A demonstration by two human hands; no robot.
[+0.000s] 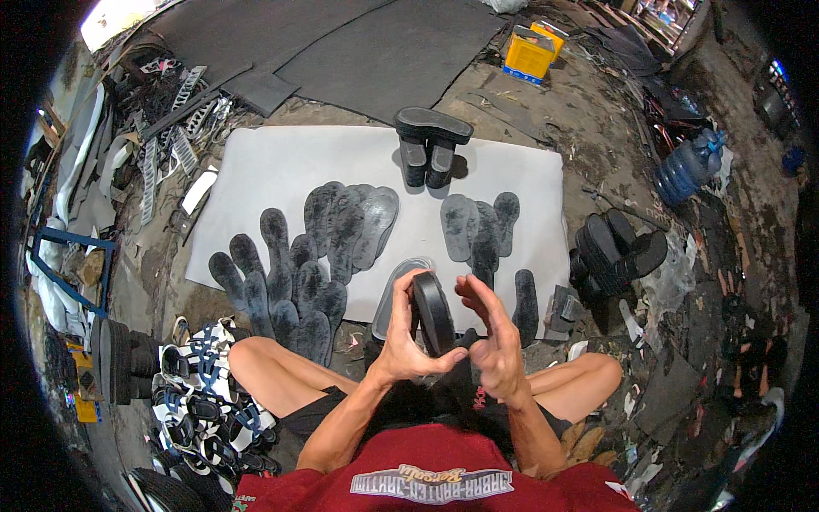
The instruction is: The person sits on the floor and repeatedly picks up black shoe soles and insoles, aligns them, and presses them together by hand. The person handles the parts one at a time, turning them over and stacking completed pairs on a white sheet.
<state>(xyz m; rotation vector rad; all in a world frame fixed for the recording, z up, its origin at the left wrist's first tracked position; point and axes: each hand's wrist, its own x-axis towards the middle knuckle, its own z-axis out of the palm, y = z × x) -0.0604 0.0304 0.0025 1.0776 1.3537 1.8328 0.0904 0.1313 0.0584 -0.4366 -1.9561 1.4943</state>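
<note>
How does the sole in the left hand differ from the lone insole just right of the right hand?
The held sole is tilted up in the left hand; the lone insole lies flat. The held sole looks thick, the lone insole thin. Both are dark and elongated.

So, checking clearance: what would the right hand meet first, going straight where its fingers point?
Probably the stacked black soles near the far edge of the white sheet; depth is unclear: the right hand might pass above.
</note>
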